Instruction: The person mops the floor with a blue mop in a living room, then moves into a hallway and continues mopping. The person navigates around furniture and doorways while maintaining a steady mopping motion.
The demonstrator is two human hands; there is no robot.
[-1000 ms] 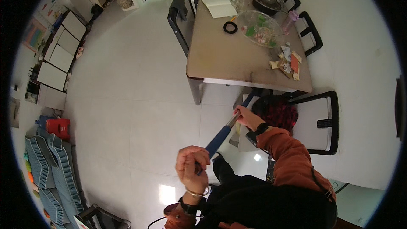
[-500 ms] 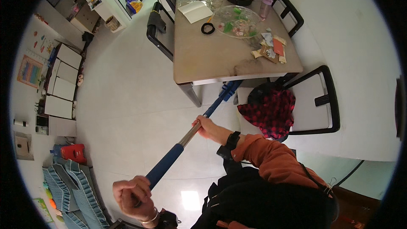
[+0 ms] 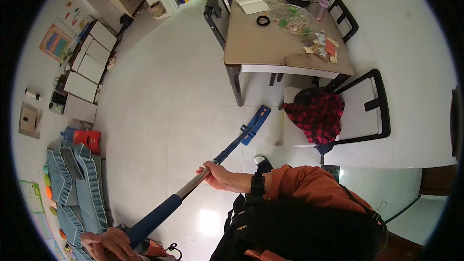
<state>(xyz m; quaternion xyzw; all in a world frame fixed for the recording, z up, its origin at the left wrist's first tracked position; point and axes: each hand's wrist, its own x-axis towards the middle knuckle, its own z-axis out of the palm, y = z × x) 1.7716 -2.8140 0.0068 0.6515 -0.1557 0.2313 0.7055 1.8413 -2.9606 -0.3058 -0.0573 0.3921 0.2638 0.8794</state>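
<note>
Flat mop (image 3: 193, 184) extends forward and right of both hands, its long axis diagonal; its blue head (image 3: 259, 120) lies on the floor (image 3: 159, 130), left of the chair (image 3: 366, 116). Left hand (image 3: 108, 244) is clamped around the handle's upper end; right hand (image 3: 213, 176), nearer the head, is clamped around the metal shaft.

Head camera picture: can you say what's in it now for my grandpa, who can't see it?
Someone's left hand and right hand hold a blue-and-silver pole, whose flat blue mop head rests on the pale floor. Ahead stands a cluttered brown table; at its near right end, a chair has red-and-black checked cloth on it.
</note>
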